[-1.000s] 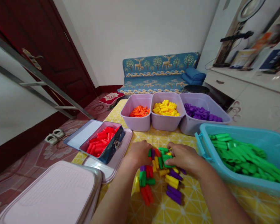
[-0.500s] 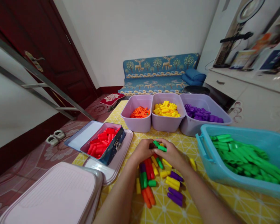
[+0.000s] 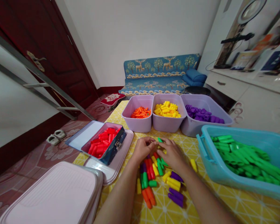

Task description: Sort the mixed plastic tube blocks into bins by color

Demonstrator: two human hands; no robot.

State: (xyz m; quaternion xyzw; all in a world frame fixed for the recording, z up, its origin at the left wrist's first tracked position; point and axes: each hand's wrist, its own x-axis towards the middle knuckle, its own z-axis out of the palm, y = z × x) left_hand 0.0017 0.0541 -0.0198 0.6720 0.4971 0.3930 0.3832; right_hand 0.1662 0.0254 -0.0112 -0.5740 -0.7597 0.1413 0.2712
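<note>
My left hand (image 3: 143,148) is closed over the top of the loose pieces. Its thumb and fingers are pinched, and whatever they hold is hidden. Facing it, my right hand (image 3: 173,153) has curled fingers, with a green tube-shaped plastic piece (image 3: 160,140) poking out past the fingertips. The fingertips of both hands almost meet. Beneath and in front of them lie similar cap-like pieces: red ones (image 3: 150,169), green ones (image 3: 145,180), orange ones (image 3: 149,198), yellow ones (image 3: 173,183) and purple ones (image 3: 175,197). Part of this group is covered by my hands.
Along the back stand lilac bins of orange (image 3: 137,124), yellow (image 3: 169,123) and purple pieces (image 3: 189,128). A turquoise tub (image 3: 220,174) of green pieces is at the right. An open tin box (image 3: 115,146) holds red pieces at left, near stacked pink lids (image 3: 51,193). Yellow patterned cloth (image 3: 164,211) covers the table.
The green pieces seen between my hands have shifted; one now shows beyond my right fingertips. My right hand has turned more palm-down and covers more of the pieces below.
</note>
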